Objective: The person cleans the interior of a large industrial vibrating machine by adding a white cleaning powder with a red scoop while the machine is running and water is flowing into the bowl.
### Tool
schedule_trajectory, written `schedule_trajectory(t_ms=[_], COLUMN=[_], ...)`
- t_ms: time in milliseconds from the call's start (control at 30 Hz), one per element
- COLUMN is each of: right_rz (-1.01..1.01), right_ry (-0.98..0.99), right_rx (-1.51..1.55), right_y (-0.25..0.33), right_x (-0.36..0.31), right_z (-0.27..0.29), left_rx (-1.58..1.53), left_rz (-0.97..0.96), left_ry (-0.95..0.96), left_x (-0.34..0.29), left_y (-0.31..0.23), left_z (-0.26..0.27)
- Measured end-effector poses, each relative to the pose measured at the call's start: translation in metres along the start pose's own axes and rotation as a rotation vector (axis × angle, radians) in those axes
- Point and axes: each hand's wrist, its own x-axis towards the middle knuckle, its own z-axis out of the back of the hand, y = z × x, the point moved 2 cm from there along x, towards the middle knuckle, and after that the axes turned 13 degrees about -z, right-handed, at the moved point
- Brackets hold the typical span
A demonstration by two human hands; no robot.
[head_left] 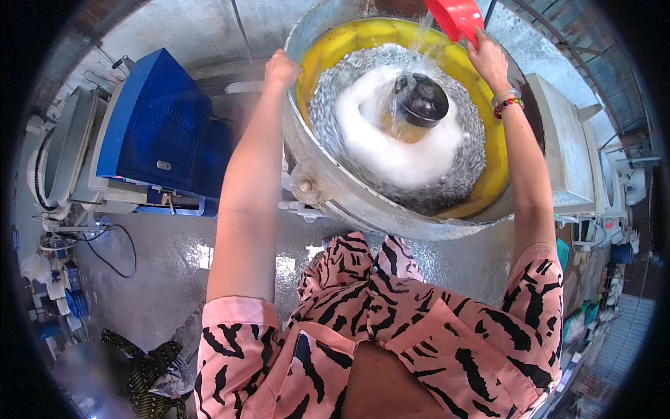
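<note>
A large round metal tub [335, 174] with a yellow lining [481, 167] stands in front of me. Small grey metallic pieces [331, 126] fill it in a ring, blurred as if in motion, with white foam [363, 150] on top. A black cap [424, 100] tops the post in the middle. My left hand [281, 70] is closed on the tub's left rim. At the far right rim my right hand [487, 59] grips a red plastic dipper [457, 19], tilted over the tub. Water [422, 35] falls from it near the centre; the dipper's top is cut off.
A blue machine housing [157, 126] stands left of the tub, and a pale metal cabinet [558, 146] to its right. A black cable [129, 258] lies on the wet floor [167, 300]. A person in dark patterned clothing [150, 370] is at the lower left.
</note>
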Motion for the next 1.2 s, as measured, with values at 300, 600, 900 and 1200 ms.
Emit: schedule_trajectory(t_ms=[300, 600, 900, 1200], right_rz=[-1.090, -1.215, -1.232, -1.090], right_ry=[0.620, 0.704, 0.743, 0.692], right_rx=[1.707, 1.896, 2.054, 2.144], right_y=[-0.023, -0.011, -0.020, -0.057], right_x=[0.017, 0.019, 0.008, -0.017], right_z=[-0.066, -0.094, -0.113, -0.087], left_rx=[0.014, 0.040, 0.071, 0.046], left_rz=[0.001, 0.019, 0.014, -0.056], left_ry=[-0.009, -0.002, 0.021, 0.026], left_x=[-0.004, -0.001, 0.002, 0.014], left_y=[-0.011, -0.016, -0.008, 0.015], left_z=[0.007, 0.009, 0.006, 0.000])
